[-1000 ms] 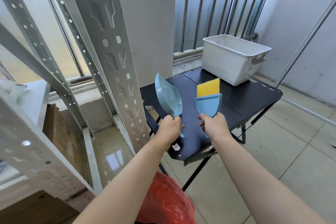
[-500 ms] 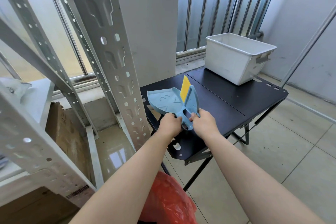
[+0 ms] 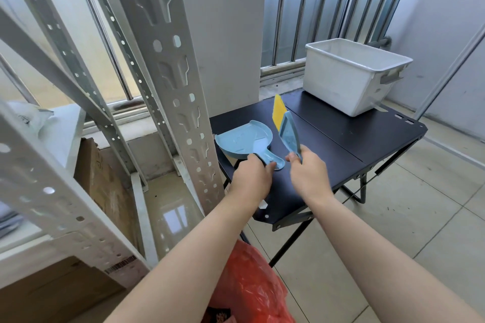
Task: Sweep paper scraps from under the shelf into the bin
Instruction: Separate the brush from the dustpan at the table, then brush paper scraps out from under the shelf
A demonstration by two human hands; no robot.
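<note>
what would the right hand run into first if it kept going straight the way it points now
Probably nothing at first: the right hand, holding the brush, points across the bare black table toward the white bin, the likely first contact; depth is unclear.

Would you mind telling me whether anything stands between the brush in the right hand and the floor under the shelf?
Yes: the white shelf upright rises between the brush, held by the right hand, and the floor under the shelf. The left hand with the dustpan also lies between. No scraps show there.
</note>
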